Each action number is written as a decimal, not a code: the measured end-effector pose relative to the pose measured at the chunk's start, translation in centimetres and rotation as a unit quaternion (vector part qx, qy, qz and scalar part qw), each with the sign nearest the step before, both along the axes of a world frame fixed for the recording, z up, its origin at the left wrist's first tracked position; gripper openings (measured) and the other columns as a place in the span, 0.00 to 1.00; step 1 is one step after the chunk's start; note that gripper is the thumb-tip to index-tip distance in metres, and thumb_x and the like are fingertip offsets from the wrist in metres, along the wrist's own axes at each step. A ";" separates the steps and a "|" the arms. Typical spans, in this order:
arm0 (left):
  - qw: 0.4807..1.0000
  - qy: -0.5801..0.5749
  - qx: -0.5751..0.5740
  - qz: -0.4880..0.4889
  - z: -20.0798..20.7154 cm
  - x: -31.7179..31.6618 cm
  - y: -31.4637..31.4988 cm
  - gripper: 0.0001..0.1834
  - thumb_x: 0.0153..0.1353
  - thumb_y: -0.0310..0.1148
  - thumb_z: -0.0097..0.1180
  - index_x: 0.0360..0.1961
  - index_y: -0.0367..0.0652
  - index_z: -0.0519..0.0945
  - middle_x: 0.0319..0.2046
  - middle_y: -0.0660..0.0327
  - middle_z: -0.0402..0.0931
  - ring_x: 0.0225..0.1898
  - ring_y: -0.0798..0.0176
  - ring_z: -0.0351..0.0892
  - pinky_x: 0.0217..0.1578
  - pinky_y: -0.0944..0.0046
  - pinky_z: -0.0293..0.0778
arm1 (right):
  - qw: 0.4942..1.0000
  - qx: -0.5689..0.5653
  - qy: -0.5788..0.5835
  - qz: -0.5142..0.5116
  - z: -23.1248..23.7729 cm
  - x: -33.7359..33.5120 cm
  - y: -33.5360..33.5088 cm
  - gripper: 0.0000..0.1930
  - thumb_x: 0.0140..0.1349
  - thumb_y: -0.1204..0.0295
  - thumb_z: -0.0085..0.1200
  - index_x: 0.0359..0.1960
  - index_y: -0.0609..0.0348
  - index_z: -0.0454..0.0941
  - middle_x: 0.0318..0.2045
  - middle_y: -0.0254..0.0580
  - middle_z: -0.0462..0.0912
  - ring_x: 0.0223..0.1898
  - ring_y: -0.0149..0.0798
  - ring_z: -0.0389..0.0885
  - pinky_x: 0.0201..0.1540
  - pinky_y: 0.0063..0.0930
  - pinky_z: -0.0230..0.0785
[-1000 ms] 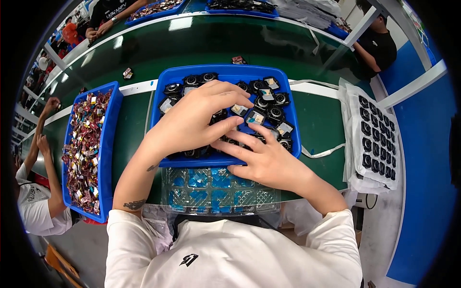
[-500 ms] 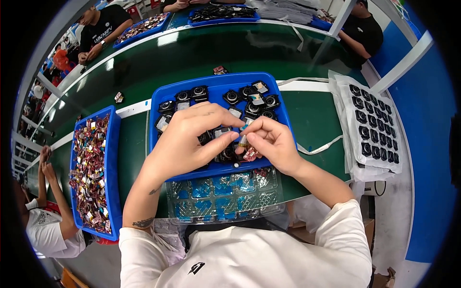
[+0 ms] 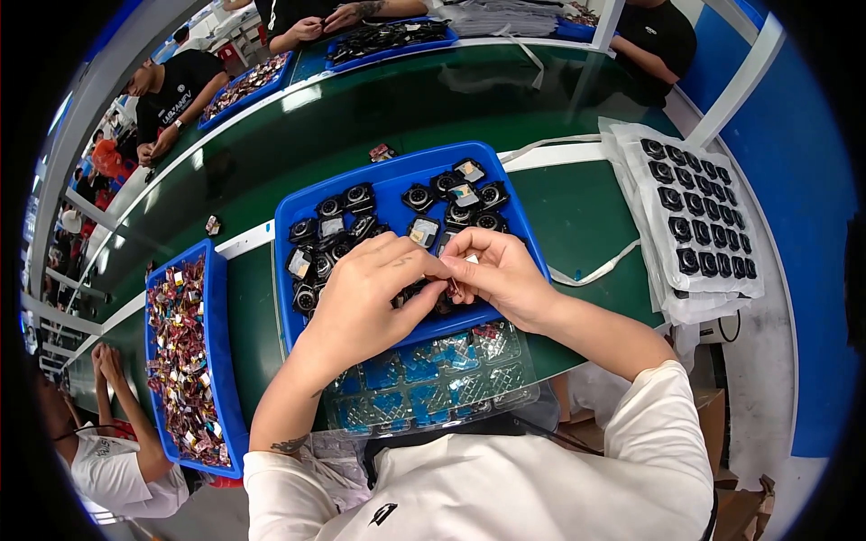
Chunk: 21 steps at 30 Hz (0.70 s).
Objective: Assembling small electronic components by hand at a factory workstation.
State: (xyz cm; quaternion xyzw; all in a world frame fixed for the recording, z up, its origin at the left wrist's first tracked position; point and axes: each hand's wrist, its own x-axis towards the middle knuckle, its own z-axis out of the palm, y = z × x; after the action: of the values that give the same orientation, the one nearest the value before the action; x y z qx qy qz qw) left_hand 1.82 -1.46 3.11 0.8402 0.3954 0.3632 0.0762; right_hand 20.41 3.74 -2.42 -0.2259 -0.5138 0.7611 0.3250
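Above blue tray (image 3: 394, 206): small part (image 3: 456, 288), reddish, mostly hidden; right hand (image 3: 507, 273) clamped on it, left hand (image 3: 372, 284) grip unclear.

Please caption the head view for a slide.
Left hand and right hand handle a reddish component over a blue rectangular tray of squarish black parts.

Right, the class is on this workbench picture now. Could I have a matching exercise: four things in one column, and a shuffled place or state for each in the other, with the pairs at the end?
Things
1. Narrow blue bin
2. Wide blue tray
3. Compartment tray
4. White stack

Places and states
A. See-through, with blue showing
B. At the right, bearing black parts in neat rows
C. At the left, heaped with small mixed-colour parts
D. Beneath the left hand and right hand

Pairs: 1-C, 2-D, 3-A, 4-B
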 end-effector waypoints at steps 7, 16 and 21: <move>0.994 -0.086 -0.061 0.020 0.4 -0.4 -0.1 0.04 0.48 0.23 0.61 0.27 0.38 0.80 0.23 0.59 0.78 0.26 0.61 0.77 0.29 0.66 0.72 | 0.996 -0.033 0.075 0.037 0.7 0.0 -0.3 0.09 0.63 0.70 0.55 0.40 0.63 0.77 0.32 0.37 0.80 0.32 0.26 0.78 0.35 0.18 0.72; 0.962 -0.099 -0.246 0.064 0.6 -0.5 -0.2 0.07 0.50 0.26 0.64 0.29 0.34 0.80 0.25 0.58 0.81 0.26 0.67 0.80 0.30 0.69 0.74 | 0.984 0.163 0.017 -0.072 0.1 -0.1 -0.5 0.09 0.60 0.76 0.57 0.39 0.67 0.75 0.33 0.37 0.77 0.33 0.28 0.77 0.36 0.20 0.73; 0.962 -0.200 -0.184 0.030 -0.2 -0.9 0.0 0.05 0.50 0.23 0.62 0.27 0.34 0.78 0.25 0.58 0.81 0.29 0.67 0.82 0.33 0.69 0.75 | 0.989 0.008 0.093 -0.114 1.0 0.0 -0.2 0.13 0.61 0.78 0.54 0.48 0.65 0.72 0.34 0.36 0.76 0.33 0.27 0.78 0.39 0.21 0.73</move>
State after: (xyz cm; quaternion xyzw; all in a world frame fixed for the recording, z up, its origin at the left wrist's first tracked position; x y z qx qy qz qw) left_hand 0.87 -1.45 2.92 0.7097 0.4576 0.4465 0.2960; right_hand 20.36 3.55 -1.45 -0.2086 -0.4584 0.7328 0.4575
